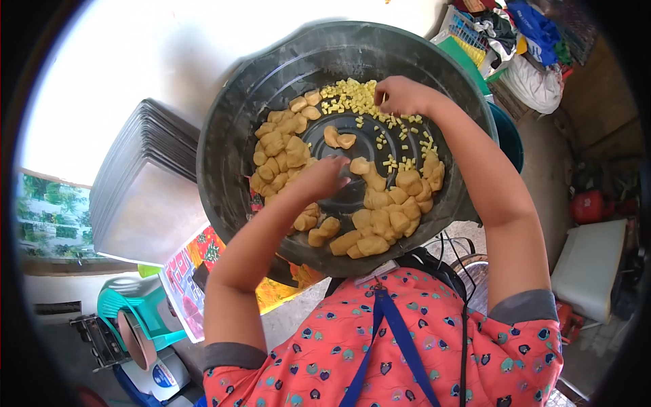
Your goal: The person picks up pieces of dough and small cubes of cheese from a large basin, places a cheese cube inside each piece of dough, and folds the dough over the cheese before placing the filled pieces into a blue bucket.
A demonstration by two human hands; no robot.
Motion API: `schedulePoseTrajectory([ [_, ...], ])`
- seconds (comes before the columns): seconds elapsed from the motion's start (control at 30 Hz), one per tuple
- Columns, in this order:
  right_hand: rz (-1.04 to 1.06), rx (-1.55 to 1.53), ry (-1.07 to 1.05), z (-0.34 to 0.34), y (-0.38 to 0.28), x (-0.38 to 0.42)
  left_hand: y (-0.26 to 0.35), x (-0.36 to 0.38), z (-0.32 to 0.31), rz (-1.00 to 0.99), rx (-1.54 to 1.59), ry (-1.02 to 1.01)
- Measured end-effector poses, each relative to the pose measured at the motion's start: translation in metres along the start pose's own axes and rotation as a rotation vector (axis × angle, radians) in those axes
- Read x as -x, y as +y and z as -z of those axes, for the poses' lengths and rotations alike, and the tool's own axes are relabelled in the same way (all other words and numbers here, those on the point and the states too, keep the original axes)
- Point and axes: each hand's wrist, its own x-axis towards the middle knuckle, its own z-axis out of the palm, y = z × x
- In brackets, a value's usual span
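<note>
A large round black tub (224, 102) holds many tan dough pieces (274, 142), heaped along its left side. A second heap of dough pieces (393, 210) lies at the lower right. Small pale-yellow cubes (352, 95) are piled at the far side and scattered to the right. My right hand (401, 96) is over the cubes with its fingers pinched together at them; the fingertips are partly hidden. My left hand (324, 178) hovers over the tub's middle, thumb and index tips apart, close to a dough piece (360, 166). Two small dough lumps (339, 138) lie beyond it.
A stack of dark trays (135, 163) leans left of the tub. A teal plastic chair (139, 305) stands at the lower left. On the right are a teal bucket (505, 136), a white bag (532, 83) and a pale panel (588, 268). A colourful printed sheet (193, 271) lies below the trays.
</note>
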Motion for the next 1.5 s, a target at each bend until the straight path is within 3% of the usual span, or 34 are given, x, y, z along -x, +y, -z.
schedulePoseTrajectory([
  [0.13,0.024,-0.045,-0.029,0.002,-0.010,0.009,-0.032,-0.031,-0.053,-0.244,-0.030,0.261],
  [0.23,0.043,-0.043,0.013,0.005,-0.014,0.002,-0.026,-0.036,-0.069,-0.257,-0.200,0.261],
  [0.43,0.044,-0.092,-0.026,0.001,-0.010,-0.006,-0.031,-0.043,-0.076,-0.195,0.025,0.378],
  [0.53,0.000,-0.124,-0.070,-0.003,-0.004,-0.010,-0.029,-0.039,-0.059,0.268,0.841,0.298],
  [0.63,0.025,-0.162,-0.106,-0.006,-0.002,-0.014,-0.031,-0.028,-0.034,0.274,1.406,0.367],
  [0.67,0.011,-0.228,-0.119,-0.008,-0.003,-0.014,-0.031,-0.026,-0.030,0.211,1.469,0.406],
  [0.87,-0.047,-0.571,-0.261,-0.027,-0.007,-0.019,-0.029,-0.023,-0.021,0.031,1.542,0.582],
  [0.97,-0.054,-0.538,-0.329,-0.033,-0.011,-0.017,-0.022,-0.023,-0.021,0.030,1.518,0.624],
  [1.17,0.027,-0.002,-0.347,-0.060,-0.010,-0.022,-0.004,-0.020,-0.019,0.070,1.593,0.477],
  [1.4,0.210,-0.004,-0.129,-0.081,-0.004,-0.029,-0.007,-0.013,-0.019,0.080,1.663,0.335],
  [1.5,0.098,-0.003,-0.264,-0.081,-0.013,-0.023,-0.006,-0.008,-0.020,0.097,1.533,0.349],
])
